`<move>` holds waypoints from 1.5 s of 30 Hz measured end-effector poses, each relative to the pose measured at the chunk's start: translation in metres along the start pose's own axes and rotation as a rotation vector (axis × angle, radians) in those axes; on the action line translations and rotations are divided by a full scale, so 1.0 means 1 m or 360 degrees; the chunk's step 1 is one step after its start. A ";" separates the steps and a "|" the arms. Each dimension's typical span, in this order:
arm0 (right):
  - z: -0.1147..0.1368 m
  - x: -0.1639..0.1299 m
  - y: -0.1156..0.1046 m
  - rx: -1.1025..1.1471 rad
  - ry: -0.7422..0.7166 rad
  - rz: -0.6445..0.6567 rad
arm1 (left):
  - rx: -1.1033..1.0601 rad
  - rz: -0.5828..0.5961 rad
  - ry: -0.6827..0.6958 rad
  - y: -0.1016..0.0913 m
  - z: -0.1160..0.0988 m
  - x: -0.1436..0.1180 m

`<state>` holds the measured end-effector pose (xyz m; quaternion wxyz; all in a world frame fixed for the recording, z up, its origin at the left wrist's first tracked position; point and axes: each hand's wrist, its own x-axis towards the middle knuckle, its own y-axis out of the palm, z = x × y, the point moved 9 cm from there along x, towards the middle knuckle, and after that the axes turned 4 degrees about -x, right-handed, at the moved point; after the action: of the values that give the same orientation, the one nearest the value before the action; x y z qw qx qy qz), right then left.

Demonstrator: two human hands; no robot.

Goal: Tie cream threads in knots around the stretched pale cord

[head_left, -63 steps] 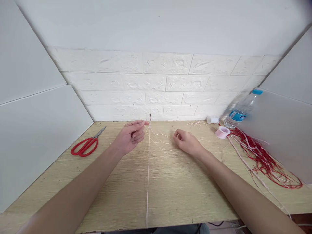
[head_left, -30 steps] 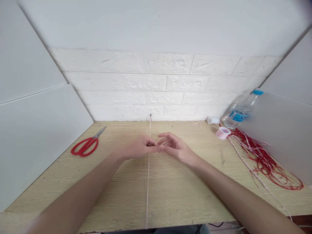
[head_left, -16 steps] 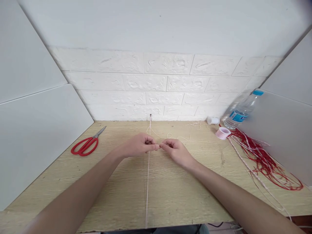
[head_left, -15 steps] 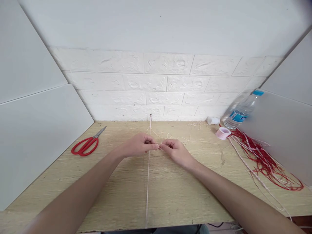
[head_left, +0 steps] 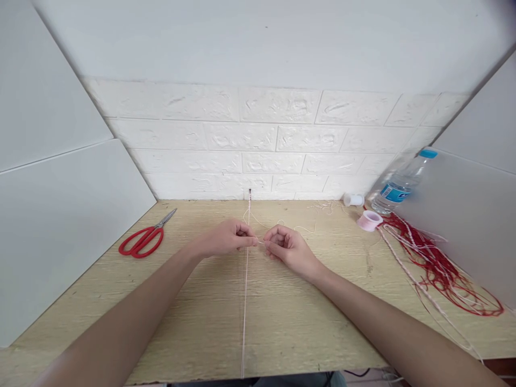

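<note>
1. Wooden table (head_left: pixel 282 322) set against a white brick wall (head_left: pixel 278 140), with pale panels leaning at the left and right sides.
2. A taut pale cord (head_left: pixel 244 312) runs straight from the near table edge to a small pin (head_left: pixel 250 191) at the foot of the wall, dividing the table down the middle.
3. Left hand (head_left: pixel 226 239) is just left of the cord at mid-table, fingers curled, thumb and forefinger pressed together on a thin loose thread (head_left: pixel 261 242) right at the cord line.
4. Right hand (head_left: pixel 288 248) is just right of the cord, fingers curled, thumb and forefinger pinching the same thread. The two sets of fingertips are close, nearly touching, with a short stretch of thread between them.
5. More of the loose thread loops on the table beyond the hands, trailing towards the far right; too fine to trace its full course.
6. Red-handled scissors (head_left: pixel 143 240) lie closed on the far left of the table, well apart from the hands, blades pointing to the wall.
7. Far right: a small pink spool (head_left: pixel 370 220), a white spool (head_left: pixel 353 199) on its side near the wall, and a clear water bottle (head_left: pixel 399 183) with a blue cap leaning by the right panel.
8. A tangle of red cords (head_left: pixel 439 266) spreads from the pink spool along the right edge towards the near side, with a pale braided strand beside it.
</note>
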<state>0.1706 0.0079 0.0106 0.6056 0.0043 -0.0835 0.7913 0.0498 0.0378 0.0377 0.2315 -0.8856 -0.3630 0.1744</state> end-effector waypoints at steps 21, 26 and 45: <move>0.039 -0.017 -0.001 -0.0822 -0.0363 -0.0215 | 0.0403 -0.0728 -0.0101 -0.040 0.026 0.002; 0.037 -0.017 0.011 -0.1040 -0.0409 -0.0087 | 0.0460 -0.0766 -0.0103 -0.041 0.027 0.003; 0.030 -0.016 0.007 -0.1322 -0.0297 -0.0168 | 0.0453 -0.0653 -0.0152 -0.038 0.038 0.009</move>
<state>0.1651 -0.0135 0.0371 0.5854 -0.1640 -0.4493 0.6547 0.0165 0.0788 0.0254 0.3670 -0.7426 -0.5173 0.2149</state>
